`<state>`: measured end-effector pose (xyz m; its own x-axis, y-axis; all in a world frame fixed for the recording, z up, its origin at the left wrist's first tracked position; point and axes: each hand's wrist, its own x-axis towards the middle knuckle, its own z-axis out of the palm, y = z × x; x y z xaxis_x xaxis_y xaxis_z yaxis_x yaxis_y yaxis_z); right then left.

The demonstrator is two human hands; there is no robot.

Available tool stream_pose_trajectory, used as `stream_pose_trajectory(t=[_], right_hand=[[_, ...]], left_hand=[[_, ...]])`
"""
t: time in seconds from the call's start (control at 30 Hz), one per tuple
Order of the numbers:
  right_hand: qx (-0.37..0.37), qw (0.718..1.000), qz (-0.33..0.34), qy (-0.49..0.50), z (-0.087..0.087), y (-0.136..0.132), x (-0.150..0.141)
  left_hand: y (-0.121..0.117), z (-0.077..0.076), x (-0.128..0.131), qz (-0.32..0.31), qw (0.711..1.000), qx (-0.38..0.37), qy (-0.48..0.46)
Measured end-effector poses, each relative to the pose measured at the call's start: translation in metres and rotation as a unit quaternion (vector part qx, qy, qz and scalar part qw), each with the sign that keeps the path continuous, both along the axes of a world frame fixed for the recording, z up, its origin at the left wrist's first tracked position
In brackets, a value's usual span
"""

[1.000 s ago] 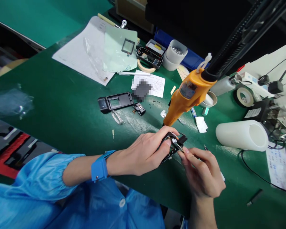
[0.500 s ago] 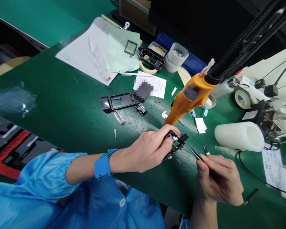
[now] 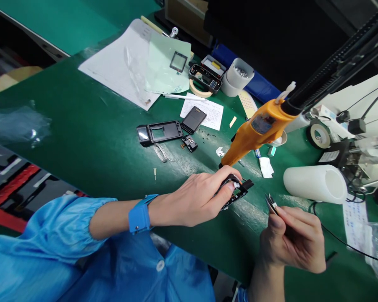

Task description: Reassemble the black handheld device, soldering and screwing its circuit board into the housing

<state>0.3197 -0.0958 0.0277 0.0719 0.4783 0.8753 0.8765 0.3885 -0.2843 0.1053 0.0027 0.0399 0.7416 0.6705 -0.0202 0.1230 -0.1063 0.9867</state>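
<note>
My left hand [image 3: 198, 195], with a blue wrist strap [image 3: 139, 217], is closed around a small black device housing [image 3: 244, 189] with exposed electronics. The thumb presses on its inner side, and part of the housing is hidden under the fingers. To the right, my right hand [image 3: 294, 239] pinches a pair of tweezers [image 3: 272, 205], whose tips point up and left, apart from the housing. An orange electric screwdriver [image 3: 248, 132] hangs with its lower end just above my left fingers. Beyond my left hand lie a black device shell [image 3: 165, 132], a dark display module [image 3: 193, 119] and a small black part [image 3: 189, 143].
A white cylinder [image 3: 311, 182] lies at the right, near a black cable [image 3: 349, 243]. Small screws [image 3: 208, 134] are scattered past the hands. Paper sheets [image 3: 119, 63], a tape roll [image 3: 318, 135] and a white cup of metal pieces [image 3: 241, 71] stand farther back.
My right hand has shifted slightly right with the tweezers, away from the housing. My left hand keeps its hold, and the whole view has shifted a little.
</note>
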Motion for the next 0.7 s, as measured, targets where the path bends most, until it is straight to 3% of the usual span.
stream_pose_trajectory(t=[0.7], right_hand=[[0.02, 0.999, -0.032, 0.008, -0.003, 0.0035, 0.0013]], left_hand=[[-0.0012, -0.0006, 0.0003, -0.019, 1.0, -0.009, 0.019]])
